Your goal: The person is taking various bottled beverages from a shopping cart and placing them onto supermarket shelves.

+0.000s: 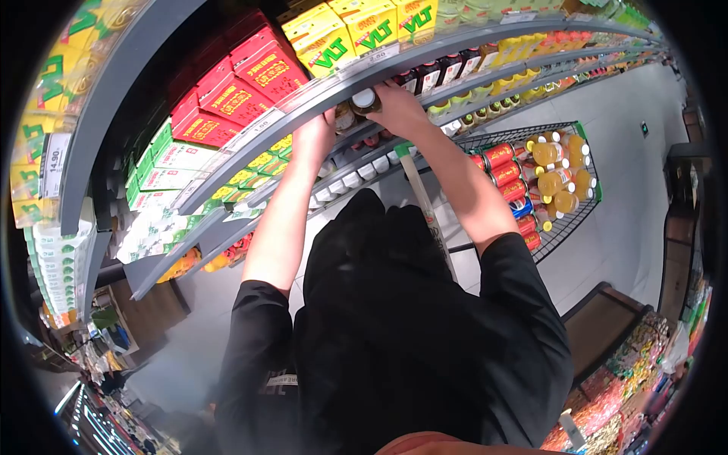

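A dark bottle with a white cap (364,98) is at the front of a shelf, below the upper shelf's edge. My right hand (396,110) is closed around its side, fingers by the cap. To the left, my left hand (315,133) reaches in under the same shelf edge, close to another dark container (344,119). Its fingertips are hidden there, and I cannot tell what they hold. Dark bottles with white labels (428,76) stand in a row to the right of my right hand.
A shopping cart (565,241) at my right holds red cans (506,173) and orange drink bottles (552,182). Red cartons (235,98) and yellow boxes (326,47) fill the upper shelf (318,92). Green-and-white cartons (171,163) stand at left.
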### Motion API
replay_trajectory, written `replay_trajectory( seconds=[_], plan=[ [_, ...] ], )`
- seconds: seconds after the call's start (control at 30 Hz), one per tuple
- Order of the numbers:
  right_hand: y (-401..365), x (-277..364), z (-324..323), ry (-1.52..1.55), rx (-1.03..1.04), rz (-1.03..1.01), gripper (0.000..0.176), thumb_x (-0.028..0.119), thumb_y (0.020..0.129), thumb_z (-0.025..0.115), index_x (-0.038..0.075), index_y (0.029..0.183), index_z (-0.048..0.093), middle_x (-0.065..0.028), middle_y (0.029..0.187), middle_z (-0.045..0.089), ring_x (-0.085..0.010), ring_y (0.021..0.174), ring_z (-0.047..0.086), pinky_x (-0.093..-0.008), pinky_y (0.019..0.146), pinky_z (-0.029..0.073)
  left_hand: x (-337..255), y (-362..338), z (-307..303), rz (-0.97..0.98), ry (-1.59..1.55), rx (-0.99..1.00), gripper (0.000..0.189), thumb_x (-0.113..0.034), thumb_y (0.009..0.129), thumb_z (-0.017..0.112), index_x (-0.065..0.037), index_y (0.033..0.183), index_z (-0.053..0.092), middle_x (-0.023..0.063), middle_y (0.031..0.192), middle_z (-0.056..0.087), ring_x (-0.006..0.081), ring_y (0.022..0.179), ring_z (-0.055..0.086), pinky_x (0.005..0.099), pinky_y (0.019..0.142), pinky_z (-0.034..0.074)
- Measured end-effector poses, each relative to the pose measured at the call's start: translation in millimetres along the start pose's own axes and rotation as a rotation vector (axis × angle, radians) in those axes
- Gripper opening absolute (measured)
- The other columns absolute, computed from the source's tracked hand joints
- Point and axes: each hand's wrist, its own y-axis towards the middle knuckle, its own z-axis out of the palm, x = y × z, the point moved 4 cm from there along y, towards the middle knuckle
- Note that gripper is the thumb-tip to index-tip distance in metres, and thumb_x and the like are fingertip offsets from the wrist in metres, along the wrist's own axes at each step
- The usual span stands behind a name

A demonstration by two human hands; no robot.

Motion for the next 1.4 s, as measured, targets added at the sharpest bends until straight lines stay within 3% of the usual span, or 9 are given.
replay_trajectory(
  seconds=[0.27,0.43,0.53,0.73,0.83,0.97,1.13,1.37,1.4],
  plan=[
    [32.4,-21.9,22.4,-0.012,0.079,0.033,0.071,0.037,0.081,0.083,0.003,0.138,0.057,-0.0262,0.136,0.061,-0.0402,0.125,0.059,-0.0463,0.106,0.050,5.4,-55.4,-31.4,-0.309,-0.159,0.028,0.031,-0.017,0.100,0.066,0.000,0.118,0.048,0.0131,0.073,0.066,0.0327,0.058,0.064,0.0412,0.058,0.051],
    [39.2,-12.9,22.0,0.130,0.053,-0.039,0.070,0.046,0.087,0.076,0.006,0.141,0.056,-0.0242,0.141,0.059,-0.0400,0.129,0.057,-0.0447,0.110,0.047,1.9,-54.1,-37.9,-0.353,-0.207,-0.033,0.024,-0.017,0.101,0.063,0.001,0.114,0.054,0.0173,0.076,0.066,0.0366,0.066,0.066,0.0447,0.063,0.051],
    [43.3,-8.3,21.4,0.127,0.019,0.121,0.069,0.051,0.090,0.071,0.012,0.145,0.055,-0.0221,0.147,0.055,-0.0386,0.135,0.053,-0.0437,0.113,0.045,-1.9,-36.1,-40.4,-0.415,-0.211,0.015,0.023,-0.019,0.099,0.064,0.004,0.102,0.066,0.0224,0.087,0.071,0.0425,0.076,0.070,0.0486,0.070,0.054],
    [46.8,-7.4,20.6,0.027,0.119,0.083,0.071,0.054,0.090,0.069,0.018,0.149,0.052,-0.0161,0.156,0.048,-0.0356,0.143,0.046,-0.0437,0.115,0.043,22.5,-27.8,-21.0,-0.359,-0.121,0.024,0.027,-0.017,0.094,0.069,-0.001,0.115,0.069,0.0246,0.097,0.072,0.0452,0.092,0.069,0.0508,0.081,0.054],
    [40.2,-3.1,15.8,0.010,0.002,0.037,0.065,0.057,0.093,0.061,0.016,0.143,0.058,-0.0156,0.147,0.058,-0.0363,0.135,0.054,-0.0426,0.112,0.045,17.0,-22.3,-29.3,-0.154,-0.090,-0.113,0.032,-0.015,0.091,0.070,-0.003,0.121,0.069,0.0261,0.110,0.070,0.0478,0.100,0.066,0.0508,0.085,0.053],
    [39.7,-7.0,20.5,-0.020,-0.055,0.048,0.065,0.057,0.093,0.062,0.017,0.143,0.059,-0.0146,0.146,0.059,-0.0359,0.134,0.055,-0.0418,0.113,0.044,19.3,-23.4,-26.2,-0.052,-0.060,-0.232,0.022,-0.009,0.092,0.066,0.000,0.112,0.072,0.0246,0.094,0.072,0.0439,0.090,0.069,0.0488,0.081,0.053],
    [41.8,-3.3,17.0,0.053,0.071,0.074,0.064,0.054,0.089,0.069,0.020,0.143,0.059,-0.0131,0.150,0.056,-0.0347,0.138,0.051,-0.0446,0.114,0.044,30.7,-28.6,-18.9,-0.448,-0.307,0.072,0.019,-0.016,0.100,0.062,0.001,0.105,0.070,0.0127,0.068,0.065,0.0251,0.064,0.067,0.0407,0.065,0.051],
    [17.1,0.2,8.9,0.351,-0.051,0.095,0.057,0.035,0.088,0.078,0.008,0.136,0.061,-0.0207,0.135,0.064,-0.0391,0.121,0.063,-0.0418,0.099,0.053,18.8,-38.9,-25.0,-0.188,-0.214,-0.034,0.027,-0.023,0.103,0.060,0.001,0.112,0.066,0.0161,0.076,0.068,0.0282,0.068,0.069,0.0436,0.068,0.053],
    [6.4,0.0,7.9,0.406,-0.144,0.085,0.055,0.031,0.089,0.078,0.006,0.134,0.061,-0.0207,0.130,0.065,-0.0377,0.117,0.065,-0.0408,0.097,0.053,7.6,-44.9,-33.4,-0.385,-0.267,0.117,0.027,-0.021,0.101,0.063,0.004,0.111,0.068,0.0236,0.087,0.070,0.0375,0.075,0.071,0.0446,0.069,0.054]
  ],
)
